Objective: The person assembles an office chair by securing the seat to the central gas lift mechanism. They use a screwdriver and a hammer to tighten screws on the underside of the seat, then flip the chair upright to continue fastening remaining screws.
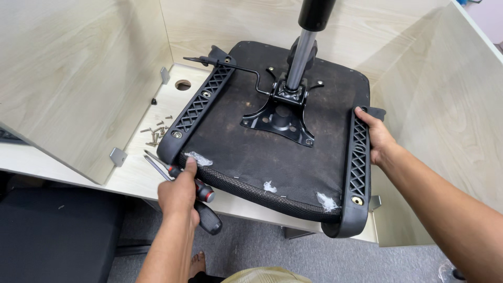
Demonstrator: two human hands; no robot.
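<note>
An upside-down black office chair seat (pixel 272 157) lies on a light wooden desk (pixel 133 175), its metal mounting plate (pixel 280 112) and gas cylinder (pixel 304 47) pointing up. My left hand (pixel 181 191) grips two screwdrivers with black and red handles (pixel 204 204) while its thumb presses on the seat's front left edge. My right hand (pixel 377 136) clasps the right black armrest bracket (pixel 359 167) near its far end. The left armrest bracket (pixel 201 102) runs along the seat's other side.
A small pile of loose screws (pixel 156 133) lies on the desk left of the seat. Wooden partition walls enclose the desk on the left, back and right. A round cable hole (pixel 183 84) sits at the back left. Grey carpet and a black surface lie below.
</note>
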